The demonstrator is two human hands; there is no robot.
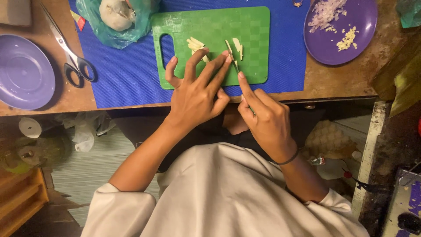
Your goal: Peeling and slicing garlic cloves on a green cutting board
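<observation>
2 hands meet: right hand (267, 123) fingers grip a mostly hidden knife (234, 65), left hand (195, 94) fingers spread wide.

I see the cutting board (210, 44) on the mat (127, 79). Scissors (70, 48) lie left of it, with what may be garlic slices (197, 46) on the board.

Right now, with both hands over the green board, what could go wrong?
1. The left hand has its fingertips pressed right beside the knife held by the right hand; a slip could nick them.
2. The pale slices are small and loose, so one may skid on the green cutting board.
3. The cutting is near the board's front edge, so pieces could drop off.
</observation>
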